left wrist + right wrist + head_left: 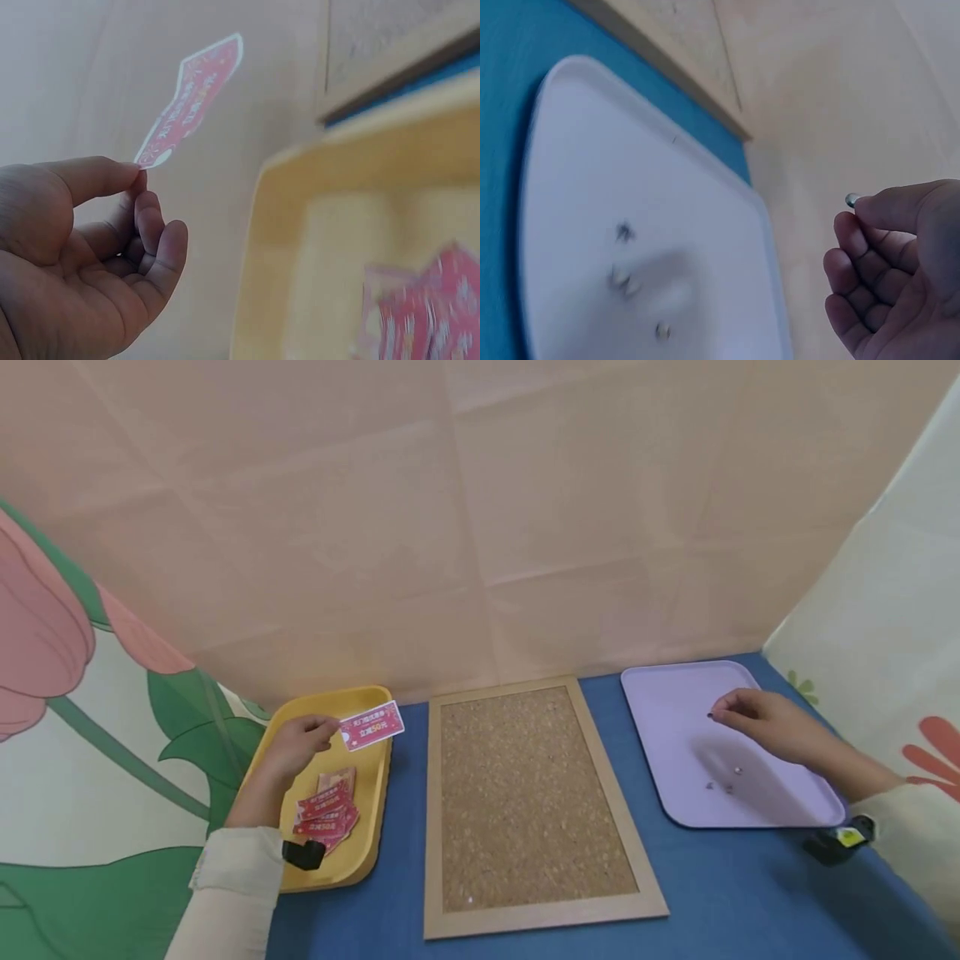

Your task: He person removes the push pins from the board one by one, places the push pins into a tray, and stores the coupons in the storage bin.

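My left hand (303, 745) pinches a red-and-white paper coupon (372, 727) by one end, between thumb and index finger. It is raised over the yellow tray (311, 703), where several more red coupons (330, 817) lie in an overlapping pile. Over the lilac tray (667, 710), my right hand (768, 722) pinches a small shiny metal thumbtack (852, 200) between thumb and fingertip, its other fingers curled. Several similar thumbtacks (662, 331) are scattered on the lilac tray below, in the hand's shadow.
Between the two trays a wood-framed corkboard (532, 802) lies on the blue tablecloth (397, 860). A tiny bright spot (470, 900) shows near the board's lower left corner. A pinkish cloth wall (465, 527) rises behind, with printed flower panels (112, 743) at the sides.
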A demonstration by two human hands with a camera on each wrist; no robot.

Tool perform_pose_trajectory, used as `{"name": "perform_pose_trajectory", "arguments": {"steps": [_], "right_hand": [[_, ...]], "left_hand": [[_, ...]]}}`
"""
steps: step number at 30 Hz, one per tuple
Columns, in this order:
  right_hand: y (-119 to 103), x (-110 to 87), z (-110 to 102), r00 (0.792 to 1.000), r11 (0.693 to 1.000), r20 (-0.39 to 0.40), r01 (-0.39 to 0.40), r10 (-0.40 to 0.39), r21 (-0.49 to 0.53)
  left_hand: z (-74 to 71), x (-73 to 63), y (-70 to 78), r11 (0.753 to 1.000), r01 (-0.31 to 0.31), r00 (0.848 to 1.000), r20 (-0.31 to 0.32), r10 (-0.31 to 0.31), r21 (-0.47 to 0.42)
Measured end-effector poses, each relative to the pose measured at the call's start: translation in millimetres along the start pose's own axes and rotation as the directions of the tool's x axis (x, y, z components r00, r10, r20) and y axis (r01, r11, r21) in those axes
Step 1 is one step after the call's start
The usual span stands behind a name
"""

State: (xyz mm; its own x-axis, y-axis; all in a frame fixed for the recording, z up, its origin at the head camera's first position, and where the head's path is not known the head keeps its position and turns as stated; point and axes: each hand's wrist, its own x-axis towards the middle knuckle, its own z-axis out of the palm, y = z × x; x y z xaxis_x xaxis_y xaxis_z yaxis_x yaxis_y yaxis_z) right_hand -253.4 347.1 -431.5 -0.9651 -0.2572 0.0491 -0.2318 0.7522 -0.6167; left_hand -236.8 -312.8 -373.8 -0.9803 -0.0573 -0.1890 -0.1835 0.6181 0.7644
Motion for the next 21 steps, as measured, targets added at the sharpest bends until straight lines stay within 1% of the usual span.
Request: {"name": "perform_pose_trajectory", "arguments": {"steps": [5,7,10,13,15,17,21], "right_hand": [[16,-7.2,-6,1.0,1.0,-0.03,0.001,-0.001,-0.023],[19,-9.5,-8,1.0,1.0,-0.025,0.002,-0.002,-0.015],[25,-12.3,-8,1.0,1.0,-0.011,-0.018,0.018,-0.019],[31,-15.2,-7,0.999,0.999,0.015,-0.042,0.042,-0.035],[35,-17.1,-4,0.998,0.998,0.026,-0.051,0.053,-0.046],[38,-18.9,-2,0.998,0.998,0.031,-0.051,0.052,-0.043],[44,-21.8,4,0.999,0.998,0.01,-0.045,0.045,-0.049]], "left_hand": [[-18.2,-10.3,-23.2,0.997,0.083,0.997,-0.009,-0.083,-0.012],[-23.4,-13.5,-33.4,0.993,0.121,0.992,-0.019,-0.121,-0.007],[-27.8,-17.5,-48.5,0.982,0.186,0.982,-0.03,-0.187,-0.006],[-29.5,-19.6,-63.4,0.972,0.235,0.972,-0.022,-0.235,-0.005],[-29.6,-20.6,-71.8,0.969,0.248,0.969,-0.015,-0.248,0.005],[-29.9,-21.8,-78.3,0.969,0.248,0.969,-0.012,-0.247,0.02],[-30.4,-25.2,-84.8,0.967,0.251,0.968,-0.004,-0.251,0.04]]}}
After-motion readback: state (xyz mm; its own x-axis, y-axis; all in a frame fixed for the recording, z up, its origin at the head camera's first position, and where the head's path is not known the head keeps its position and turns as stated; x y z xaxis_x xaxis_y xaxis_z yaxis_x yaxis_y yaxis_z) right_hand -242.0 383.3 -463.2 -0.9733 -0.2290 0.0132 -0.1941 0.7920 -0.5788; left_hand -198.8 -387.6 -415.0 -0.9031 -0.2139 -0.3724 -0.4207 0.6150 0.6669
